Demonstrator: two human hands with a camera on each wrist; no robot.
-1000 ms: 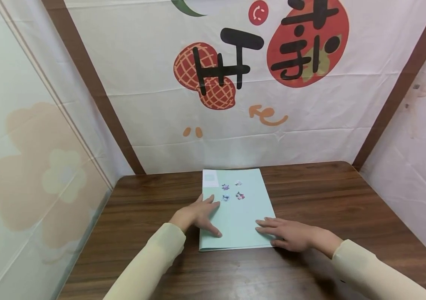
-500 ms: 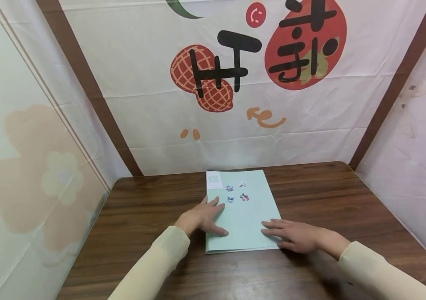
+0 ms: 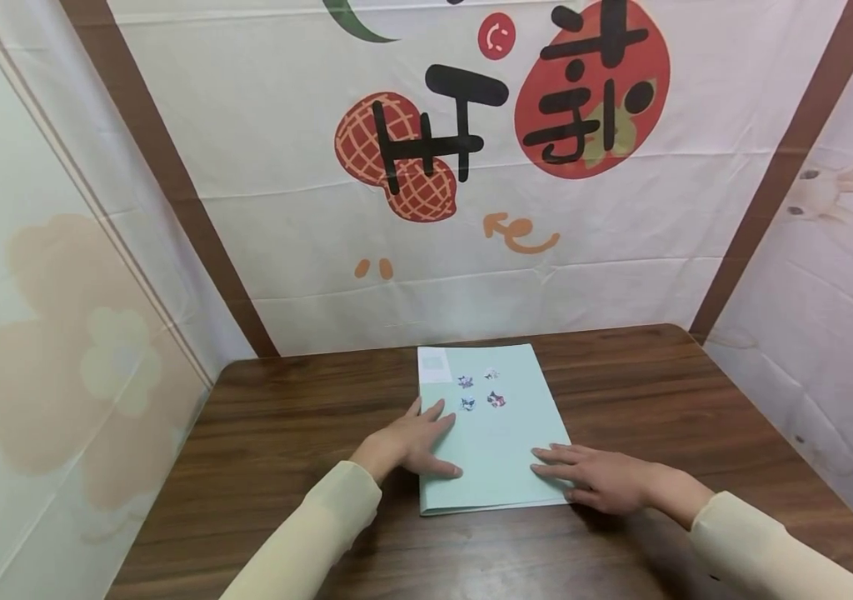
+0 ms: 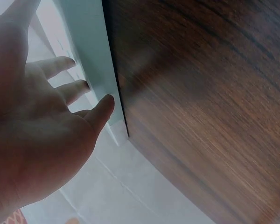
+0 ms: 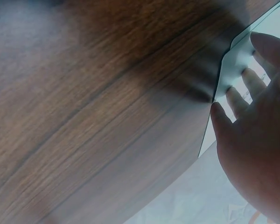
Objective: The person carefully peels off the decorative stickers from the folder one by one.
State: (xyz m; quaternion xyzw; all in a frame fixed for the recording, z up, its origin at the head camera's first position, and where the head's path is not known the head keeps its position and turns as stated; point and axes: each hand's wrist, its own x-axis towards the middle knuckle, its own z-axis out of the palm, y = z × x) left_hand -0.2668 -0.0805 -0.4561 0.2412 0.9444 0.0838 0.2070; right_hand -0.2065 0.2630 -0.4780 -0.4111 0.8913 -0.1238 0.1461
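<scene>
A pale green folder (image 3: pixel 497 454) lies flat on the table, with several small character stickers and a white label at its upper left. The left hand (image 3: pixel 415 442) rests spread on its left side, thumb on the cover. The right hand (image 3: pixel 606 479) lies on the lower right edge with its fingers extended. In the left wrist view, the fingers of the left hand (image 4: pixel 46 121) touch the folder (image 4: pixel 86 42) near its long edge. The right wrist view has the right hand (image 5: pixel 256 126) with its fingertips on the folder's edge (image 5: pixel 233 60).
The brown wooden table (image 3: pixel 284 425) extends around the folder. A white printed cloth (image 3: pixel 306 217) hangs behind the table's far edge, and more cloth hangs at the left and right sides.
In the head view, the folder and both hands appear slightly farther right and lower, while the backdrop print has shifted left. The hands keep the same places on the folder.
</scene>
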